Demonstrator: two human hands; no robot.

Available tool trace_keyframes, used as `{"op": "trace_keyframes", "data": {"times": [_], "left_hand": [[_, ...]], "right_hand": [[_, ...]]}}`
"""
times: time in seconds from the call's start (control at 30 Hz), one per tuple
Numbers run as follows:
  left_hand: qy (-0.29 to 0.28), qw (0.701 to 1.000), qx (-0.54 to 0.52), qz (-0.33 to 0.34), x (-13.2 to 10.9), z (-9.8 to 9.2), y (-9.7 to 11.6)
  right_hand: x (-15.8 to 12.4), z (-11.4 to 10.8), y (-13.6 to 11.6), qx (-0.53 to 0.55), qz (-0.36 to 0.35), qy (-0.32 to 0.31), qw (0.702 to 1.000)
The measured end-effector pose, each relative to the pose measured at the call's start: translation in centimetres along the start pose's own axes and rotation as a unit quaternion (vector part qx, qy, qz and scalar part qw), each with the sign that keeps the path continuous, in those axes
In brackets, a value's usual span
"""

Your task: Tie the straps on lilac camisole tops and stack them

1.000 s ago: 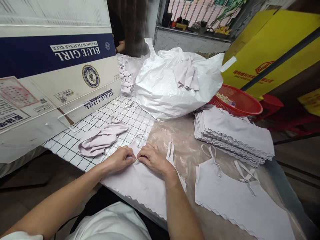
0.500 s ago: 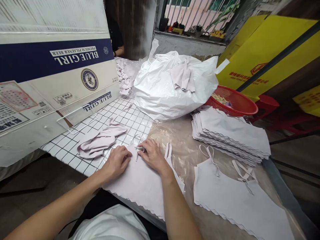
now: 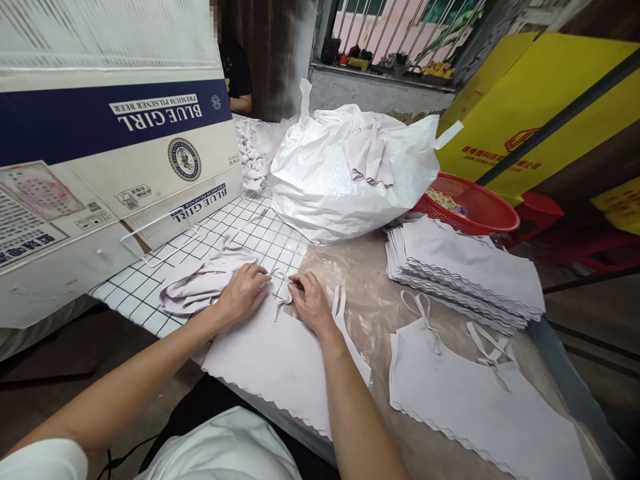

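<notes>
In front of me a pale pink camisole (image 3: 273, 363) with a scalloped hem lies flat at the table's near edge. My left hand (image 3: 245, 293) is closed at its upper left, fingertips pinching the thin shoulder strap (image 3: 283, 305). Just across, my right hand (image 3: 311, 301) pinches the same strap between thumb and finger; a loose strap end dangles between the hands. The camisole's other strap (image 3: 339, 301) stands up beside my right wrist. A crumpled pale pink garment (image 3: 200, 283) lies beyond my left forearm. To the right another camisole (image 3: 465, 387) is spread flat, its straps tied.
A stack of folded garments (image 3: 465, 267) sits at the right, before a red basket (image 3: 480, 210). Behind are a full white plastic bag (image 3: 340, 193) and a clear bag of fabric pieces (image 3: 253, 160). An upright carton (image 3: 95, 133) walls the left. A person (image 3: 237, 73) is behind it.
Both hands have moved slightly up and away from me along the strap, and the strap end has lifted and curled. My left hand has also shifted right.
</notes>
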State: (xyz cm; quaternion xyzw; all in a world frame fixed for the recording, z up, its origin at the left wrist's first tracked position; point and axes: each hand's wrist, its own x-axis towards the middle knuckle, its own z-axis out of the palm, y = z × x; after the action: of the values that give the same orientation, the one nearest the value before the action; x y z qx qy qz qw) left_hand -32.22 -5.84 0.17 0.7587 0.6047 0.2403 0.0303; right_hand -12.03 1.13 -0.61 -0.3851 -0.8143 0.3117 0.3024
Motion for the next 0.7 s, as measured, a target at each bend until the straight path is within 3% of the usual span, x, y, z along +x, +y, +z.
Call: {"op": "trace_keyframes", "data": {"times": [0.27, 0.47, 0.7], "left_hand": [[-0.029, 0.986, -0.086, -0.142, 6.3, 0.4, -0.9], [-0.069, 0.960, -0.140, -0.233, 7.7, -1.1, -2.0], [-0.099, 0.942, -0.147, -0.284, 8.3, -1.4, -2.4]], "right_hand": [[0.2, 0.2, 0.6, 0.070, 0.044, 0.049, 0.995], [0.2, 0.0, 0.1, 0.006, 0.028, -0.003, 1.000], [0.1, 0.0, -0.6, -0.062, 0.011, -0.056, 0.996]]}}
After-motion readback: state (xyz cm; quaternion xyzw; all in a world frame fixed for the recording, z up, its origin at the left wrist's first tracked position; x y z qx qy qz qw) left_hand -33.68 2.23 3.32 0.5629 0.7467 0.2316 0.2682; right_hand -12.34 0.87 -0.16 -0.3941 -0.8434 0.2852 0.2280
